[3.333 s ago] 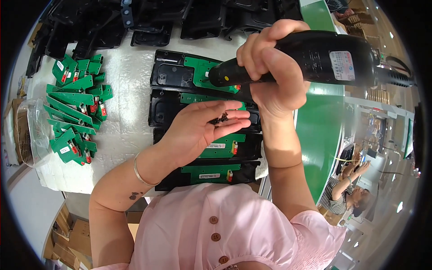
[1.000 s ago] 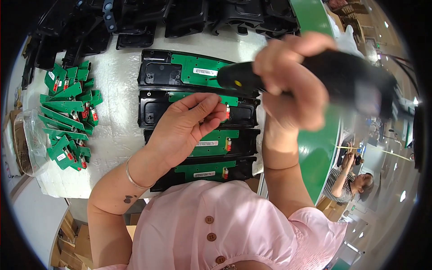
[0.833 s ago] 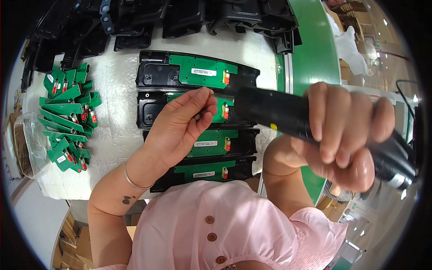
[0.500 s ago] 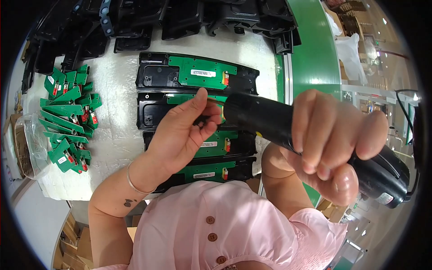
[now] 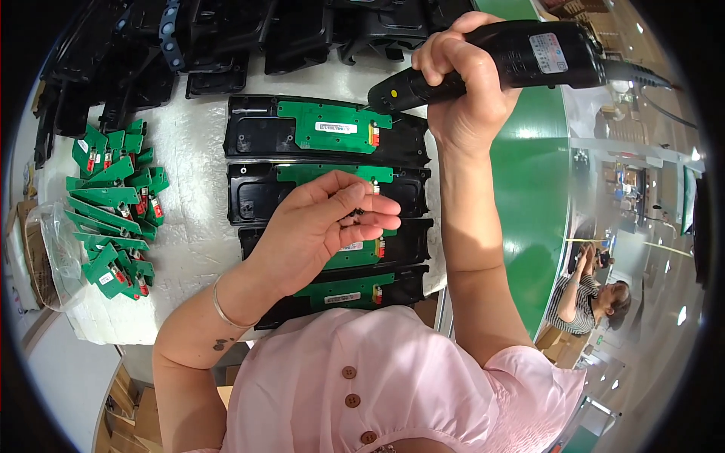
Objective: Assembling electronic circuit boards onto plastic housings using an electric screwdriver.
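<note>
My right hand [image 5: 472, 87] is wrapped around a black corded electric screwdriver [image 5: 521, 57]. The tool points left, its nose over the upper right corner of a green circuit board [image 5: 325, 138]. That board lies in the farthest long black plastic housing [image 5: 253, 128]; whether the bit touches a screw is too small to tell. Palm up and half closed, my left hand [image 5: 302, 234] holds small dark screws [image 5: 355, 217] in its curled fingers. It hovers over the second housing [image 5: 404, 196] and hides part of it.
Several such housings lie in a column on the white-covered table [image 5: 192, 226]. A heap of loose circuit boards [image 5: 113, 196] with red-and-white connectors is at left, beside a clear plastic bag [image 5: 57, 257]. Black plastic parts [image 5: 302, 34] crowd the far edge. Another person [image 5: 578, 302] sits at far right.
The screwdriver's nose has left the fingertips of my left hand and moved to the farthest board. My right arm now reaches away from me. My left hand has turned palm up, showing the screws.
</note>
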`<state>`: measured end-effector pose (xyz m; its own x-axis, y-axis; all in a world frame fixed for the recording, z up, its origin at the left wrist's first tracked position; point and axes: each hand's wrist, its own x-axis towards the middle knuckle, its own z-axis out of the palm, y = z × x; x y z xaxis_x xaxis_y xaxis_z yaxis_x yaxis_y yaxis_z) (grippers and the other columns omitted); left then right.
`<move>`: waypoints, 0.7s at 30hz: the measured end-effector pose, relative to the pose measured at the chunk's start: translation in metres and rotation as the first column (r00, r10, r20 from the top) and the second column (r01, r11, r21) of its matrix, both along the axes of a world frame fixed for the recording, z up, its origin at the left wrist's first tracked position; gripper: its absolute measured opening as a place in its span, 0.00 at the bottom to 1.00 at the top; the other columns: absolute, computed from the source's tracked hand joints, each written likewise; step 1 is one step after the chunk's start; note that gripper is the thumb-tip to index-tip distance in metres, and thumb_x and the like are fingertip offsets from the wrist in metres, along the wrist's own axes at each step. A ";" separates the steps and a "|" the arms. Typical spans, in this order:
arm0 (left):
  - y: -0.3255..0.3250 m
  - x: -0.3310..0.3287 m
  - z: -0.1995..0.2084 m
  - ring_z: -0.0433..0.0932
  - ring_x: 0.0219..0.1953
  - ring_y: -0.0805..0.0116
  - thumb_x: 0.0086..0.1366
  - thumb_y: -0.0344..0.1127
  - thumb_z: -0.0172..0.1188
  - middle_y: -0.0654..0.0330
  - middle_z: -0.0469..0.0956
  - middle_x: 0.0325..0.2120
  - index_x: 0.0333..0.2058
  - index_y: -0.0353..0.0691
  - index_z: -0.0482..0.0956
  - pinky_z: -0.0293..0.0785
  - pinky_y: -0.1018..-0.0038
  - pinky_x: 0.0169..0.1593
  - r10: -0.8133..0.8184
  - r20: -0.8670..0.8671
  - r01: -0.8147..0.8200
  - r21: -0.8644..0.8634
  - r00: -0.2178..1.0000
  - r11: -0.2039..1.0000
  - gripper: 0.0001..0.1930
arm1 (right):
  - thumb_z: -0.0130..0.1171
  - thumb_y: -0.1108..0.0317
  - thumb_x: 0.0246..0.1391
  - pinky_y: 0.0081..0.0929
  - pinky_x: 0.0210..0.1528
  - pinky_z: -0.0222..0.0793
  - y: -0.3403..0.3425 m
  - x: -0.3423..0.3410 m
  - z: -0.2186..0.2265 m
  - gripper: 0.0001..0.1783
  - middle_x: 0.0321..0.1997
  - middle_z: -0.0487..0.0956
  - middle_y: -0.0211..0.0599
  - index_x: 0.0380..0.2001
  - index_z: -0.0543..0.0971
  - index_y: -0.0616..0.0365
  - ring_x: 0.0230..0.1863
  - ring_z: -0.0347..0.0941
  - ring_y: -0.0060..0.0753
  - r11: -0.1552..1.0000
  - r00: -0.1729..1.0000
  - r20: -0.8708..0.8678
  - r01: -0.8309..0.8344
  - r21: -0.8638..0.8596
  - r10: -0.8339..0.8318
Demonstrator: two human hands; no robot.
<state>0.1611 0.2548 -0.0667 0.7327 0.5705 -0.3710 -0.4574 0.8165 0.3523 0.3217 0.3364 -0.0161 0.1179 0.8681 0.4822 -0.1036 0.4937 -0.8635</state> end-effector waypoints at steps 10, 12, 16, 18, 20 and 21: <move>0.000 -0.001 -0.001 0.74 0.32 0.75 0.59 0.33 0.55 0.61 0.75 0.30 0.37 0.35 0.74 0.71 0.82 0.39 0.038 -0.069 -0.037 0.015 0.997 0.999 0.10 | 0.49 0.79 0.37 0.22 0.18 0.60 0.010 -0.009 0.008 0.10 0.14 0.65 0.34 0.28 0.64 0.65 0.11 0.59 0.25 0.991 0.997 -0.078 -0.026 -0.132 0.016; 0.000 -0.001 0.000 0.74 0.32 0.75 0.58 0.33 0.55 0.60 0.75 0.30 0.37 0.35 0.74 0.71 0.82 0.39 0.041 -0.066 -0.042 -0.008 0.997 0.999 0.10 | 0.49 0.79 0.37 0.22 0.18 0.60 0.012 -0.007 0.007 0.10 0.14 0.65 0.35 0.28 0.64 0.65 0.11 0.59 0.25 0.987 0.995 -0.101 -0.041 -0.156 0.026; 0.001 -0.004 -0.007 0.75 0.33 0.75 0.58 0.32 0.55 0.60 0.76 0.32 0.38 0.35 0.74 0.72 0.82 0.39 0.047 -0.002 -0.047 -0.062 0.999 0.997 0.10 | 0.49 0.79 0.37 0.22 0.18 0.60 0.012 -0.009 0.007 0.10 0.13 0.65 0.35 0.28 0.64 0.65 0.11 0.59 0.25 0.986 0.995 -0.079 -0.077 -0.151 0.065; 0.002 -0.003 -0.006 0.75 0.33 0.75 0.59 0.32 0.54 0.61 0.76 0.32 0.38 0.35 0.74 0.72 0.82 0.39 0.062 0.014 -0.061 -0.071 0.998 0.996 0.10 | 0.49 0.79 0.37 0.22 0.18 0.59 0.010 -0.012 0.010 0.11 0.14 0.65 0.35 0.28 0.64 0.65 0.11 0.59 0.25 0.985 0.998 -0.030 -0.067 -0.158 0.063; 0.002 -0.002 -0.006 0.75 0.33 0.75 0.59 0.32 0.54 0.61 0.76 0.31 0.38 0.35 0.74 0.72 0.83 0.39 0.078 0.032 -0.075 -0.082 0.996 0.994 0.10 | 0.49 0.79 0.37 0.22 0.18 0.60 0.001 -0.015 0.020 0.11 0.15 0.65 0.35 0.29 0.65 0.66 0.11 0.59 0.25 0.986 0.999 -0.035 -0.035 -0.162 0.029; 0.002 -0.002 -0.008 0.75 0.33 0.75 0.59 0.32 0.54 0.61 0.76 0.31 0.38 0.35 0.74 0.73 0.84 0.39 0.104 0.030 -0.100 -0.118 0.994 0.988 0.09 | 0.49 0.79 0.37 0.22 0.18 0.60 -0.002 -0.016 0.023 0.12 0.15 0.66 0.35 0.30 0.65 0.66 0.11 0.58 0.25 0.986 0.999 -0.042 -0.004 -0.168 -0.003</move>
<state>0.1590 0.2569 -0.0743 0.6870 0.5977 -0.4133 -0.5512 0.7992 0.2395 0.3058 0.3343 0.0070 0.1341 0.9365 0.3242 -0.1417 0.3419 -0.9290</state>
